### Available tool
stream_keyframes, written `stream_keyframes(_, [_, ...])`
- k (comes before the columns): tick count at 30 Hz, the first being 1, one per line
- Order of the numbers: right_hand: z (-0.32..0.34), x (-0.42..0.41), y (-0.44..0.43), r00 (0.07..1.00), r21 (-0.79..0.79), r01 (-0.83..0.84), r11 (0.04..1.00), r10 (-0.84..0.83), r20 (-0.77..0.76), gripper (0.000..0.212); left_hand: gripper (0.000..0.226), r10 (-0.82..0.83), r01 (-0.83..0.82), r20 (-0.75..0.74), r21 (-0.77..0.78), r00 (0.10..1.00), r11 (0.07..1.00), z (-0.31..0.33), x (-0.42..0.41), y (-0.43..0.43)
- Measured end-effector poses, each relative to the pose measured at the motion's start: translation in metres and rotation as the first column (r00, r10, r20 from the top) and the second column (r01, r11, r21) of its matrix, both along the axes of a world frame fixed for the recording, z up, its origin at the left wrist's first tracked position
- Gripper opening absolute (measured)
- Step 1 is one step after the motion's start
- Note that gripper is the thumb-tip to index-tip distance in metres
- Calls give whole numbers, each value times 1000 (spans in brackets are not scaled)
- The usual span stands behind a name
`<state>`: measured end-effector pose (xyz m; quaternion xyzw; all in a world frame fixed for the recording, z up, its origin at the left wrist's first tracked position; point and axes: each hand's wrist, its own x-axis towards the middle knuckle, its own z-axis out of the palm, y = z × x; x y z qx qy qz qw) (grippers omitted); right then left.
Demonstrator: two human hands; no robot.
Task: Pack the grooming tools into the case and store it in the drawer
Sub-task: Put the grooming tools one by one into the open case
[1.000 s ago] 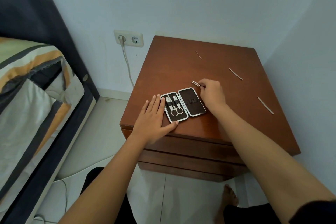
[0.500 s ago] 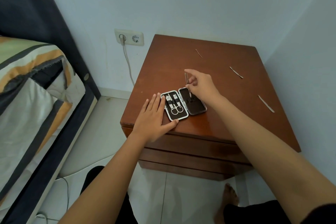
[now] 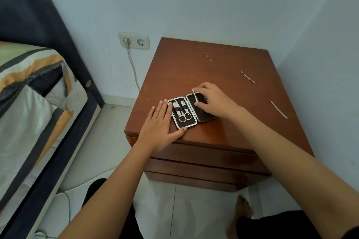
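Observation:
A small dark grooming case (image 3: 192, 122) lies open near the front edge of the brown nightstand (image 3: 233, 128). Its left half holds scissors (image 3: 184, 116) and clippers. My left hand (image 3: 158, 130) rests flat on the nightstand against the case's left side. My right hand (image 3: 213, 101) is over the case's right half, fingers pinching a thin metal tool (image 3: 195, 96) that lies across that half. Three loose tools remain on the top: a thin stick (image 3: 207, 57), a cuticle pusher (image 3: 247, 76) and a nail file (image 3: 278, 109).
Closed drawer fronts (image 3: 204, 159) sit below the nightstand top. A bed with striped bedding (image 3: 29, 103) stands at the left. A wall socket with a plugged cable (image 3: 134, 40) is behind. White walls close in behind and at the right; my foot (image 3: 242, 205) is on the tiled floor.
My right hand picked the thin metal tool off the nightstand, carried it upright over the case and now lowers it onto the case's right half. My left hand has stayed put.

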<state>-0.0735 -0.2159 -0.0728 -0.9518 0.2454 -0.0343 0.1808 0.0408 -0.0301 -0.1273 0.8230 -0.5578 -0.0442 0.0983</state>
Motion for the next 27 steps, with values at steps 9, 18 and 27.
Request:
stream_keyframes(9, [-9,-25,6,993,-49,-119,992,118,-23,48,100,10,-10,-5,7,1000,1000,-1,-1,-1])
stream_keyframes(18, [-15,-36,15,993,-54,-118,992,117,-18,49,101,10,-10,-1,7,1000,1000,-2,0,-1])
stream_keyframes(27, [-16,-35,19,994,-60,-105,993,102,-47,48,102,15,-16,21,25,1000,1000,-3,1,-1])
